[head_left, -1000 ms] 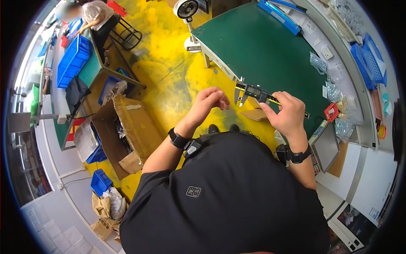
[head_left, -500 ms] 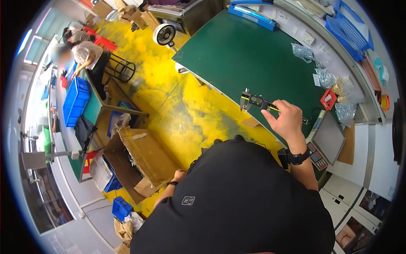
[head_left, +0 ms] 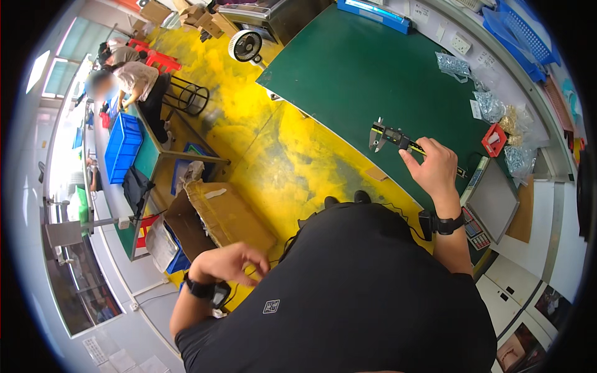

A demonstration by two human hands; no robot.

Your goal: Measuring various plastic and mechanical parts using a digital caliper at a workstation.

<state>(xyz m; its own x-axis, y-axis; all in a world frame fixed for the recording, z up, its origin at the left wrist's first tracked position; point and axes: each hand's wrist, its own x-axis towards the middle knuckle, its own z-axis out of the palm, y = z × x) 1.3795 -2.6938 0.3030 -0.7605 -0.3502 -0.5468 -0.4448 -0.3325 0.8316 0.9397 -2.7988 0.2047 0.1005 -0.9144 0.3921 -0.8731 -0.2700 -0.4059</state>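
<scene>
My right hand (head_left: pixel 437 166) is closed round a digital caliper (head_left: pixel 393 137), its thumb on the slider side. The caliper's jaws point away from me over the near edge of the green tabletop (head_left: pixel 348 74). In front of my body on the left, my left hand (head_left: pixel 233 263) is raised with its fingers loosely bent and apart, and nothing shows between them. Below and behind that hand, an open cardboard box (head_left: pixel 233 214) stands on the yellow floor. A watch or band circles each wrist.
Along the table's back edge lie clear bags of small metal parts (head_left: pixel 490 107) and a red tray (head_left: pixel 494 140). To the right is a bench scale (head_left: pixel 492 202). A fan (head_left: pixel 246 46) stands beyond the table. Two people sit at a far-left bench with a blue crate (head_left: pixel 123 148).
My left hand has come up from beside the cardboard box to in front of my body. The view has shifted slightly; my right hand still grips the caliper over the tabletop.
</scene>
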